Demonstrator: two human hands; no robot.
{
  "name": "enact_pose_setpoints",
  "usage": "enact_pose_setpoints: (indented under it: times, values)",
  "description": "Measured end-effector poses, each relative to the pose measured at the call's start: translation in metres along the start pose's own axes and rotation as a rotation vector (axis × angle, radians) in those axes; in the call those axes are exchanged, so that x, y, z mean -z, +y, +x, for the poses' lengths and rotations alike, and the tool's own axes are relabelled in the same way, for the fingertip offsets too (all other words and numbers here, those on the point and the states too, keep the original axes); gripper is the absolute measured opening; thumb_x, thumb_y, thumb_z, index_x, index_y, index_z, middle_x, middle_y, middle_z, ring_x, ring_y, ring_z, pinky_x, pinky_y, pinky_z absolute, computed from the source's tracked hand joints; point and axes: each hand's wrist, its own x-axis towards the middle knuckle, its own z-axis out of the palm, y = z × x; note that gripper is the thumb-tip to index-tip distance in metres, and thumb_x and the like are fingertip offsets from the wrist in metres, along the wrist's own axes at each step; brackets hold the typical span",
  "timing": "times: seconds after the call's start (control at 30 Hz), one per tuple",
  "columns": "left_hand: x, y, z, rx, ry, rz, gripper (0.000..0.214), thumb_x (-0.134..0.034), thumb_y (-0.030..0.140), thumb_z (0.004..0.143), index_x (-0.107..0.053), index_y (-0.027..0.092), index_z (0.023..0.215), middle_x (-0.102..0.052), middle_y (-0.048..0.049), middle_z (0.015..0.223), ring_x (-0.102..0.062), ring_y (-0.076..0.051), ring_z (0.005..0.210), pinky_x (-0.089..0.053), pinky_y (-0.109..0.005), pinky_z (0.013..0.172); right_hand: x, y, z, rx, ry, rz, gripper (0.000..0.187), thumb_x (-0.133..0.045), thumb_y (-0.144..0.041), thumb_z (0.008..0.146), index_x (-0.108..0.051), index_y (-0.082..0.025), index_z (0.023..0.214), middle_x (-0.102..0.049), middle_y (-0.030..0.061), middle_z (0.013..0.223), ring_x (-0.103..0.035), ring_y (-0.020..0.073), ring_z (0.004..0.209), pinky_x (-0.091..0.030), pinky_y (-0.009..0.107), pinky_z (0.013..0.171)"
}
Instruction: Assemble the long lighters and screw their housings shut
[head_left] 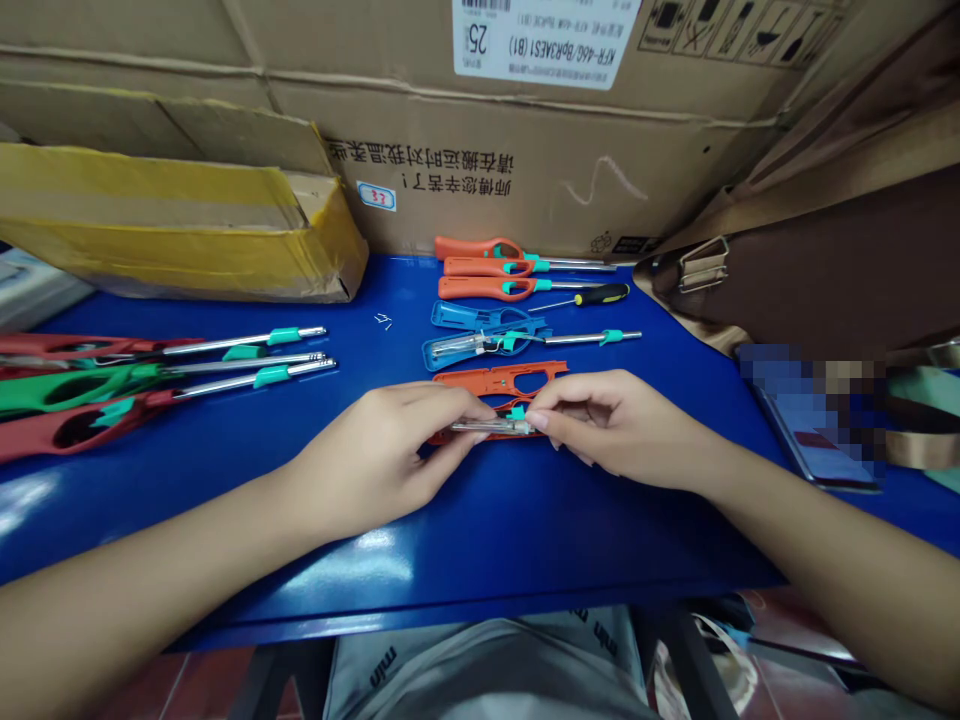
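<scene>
A clear lighter fuel tank (pixel 487 426) lies across an opened orange lighter casing (pixel 480 380). Thumb and fingers of my left hand (pixel 397 440) pinch the tank's left end. My right hand (pixel 622 430) closes on its right end, by the valve; the fingertips hide exactly what they grip. A teal trigger piece (pixel 517 412) shows between the hands. Just behind, a blue lighter casing (pixel 450 350) lies split in two, with its tank, wire and metal tube (pixel 592 338) exposed.
Several orange lighters (pixel 480 288) and a yellow-black screwdriver (pixel 600 295) lie at the back. Small screws (pixel 383 321) are left of them. Red and green lighters (pixel 90 385) lie at left, below a taped cardboard box (pixel 322 240). A phone (pixel 817 430) is at right.
</scene>
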Motion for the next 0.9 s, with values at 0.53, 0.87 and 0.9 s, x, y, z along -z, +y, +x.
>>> enact_pose_setpoints:
  times: [0.53, 0.87, 0.9]
  values:
    - [-0.004, -0.002, 0.009, 0.423, -0.026, -0.517, 0.023, -0.071, 0.034, 0.091, -0.078, 0.017, 0.105, -0.08, -0.004, 0.086, -0.071, -0.016, 0.07, -0.055, -0.024, 0.06, 0.004, 0.001, -0.002, -0.111, -0.003, 0.2, 0.018, -0.07, -0.03, 0.09, -0.063, -0.017, 0.099, -0.066, -0.0014, 0.066, -0.065, 0.0109, 0.06, -0.059, 0.021, 0.055]
    - [0.0, -0.003, 0.014, 0.455, -0.028, -0.641, 0.017, -0.069, 0.029, 0.093, -0.078, 0.016, 0.098, -0.08, -0.0034, 0.083, -0.069, -0.012, 0.067, -0.053, -0.02, 0.059, 0.003, 0.002, -0.004, -0.06, 0.051, 0.036, 0.019, -0.065, -0.036, 0.094, -0.068, -0.017, 0.093, -0.057, -0.0035, 0.064, -0.054, 0.0083, 0.05, -0.045, 0.018, 0.04]
    - [-0.001, -0.003, 0.014, 0.458, -0.03, -0.644, 0.018, -0.069, 0.03, 0.093, -0.078, 0.016, 0.099, -0.08, -0.0037, 0.083, -0.069, -0.013, 0.068, -0.052, -0.02, 0.059, 0.003, 0.002, -0.004, -0.052, 0.05, 0.029, 0.019, -0.065, -0.036, 0.094, -0.068, -0.017, 0.093, -0.057, -0.0036, 0.064, -0.054, 0.0082, 0.05, -0.045, 0.018, 0.04]
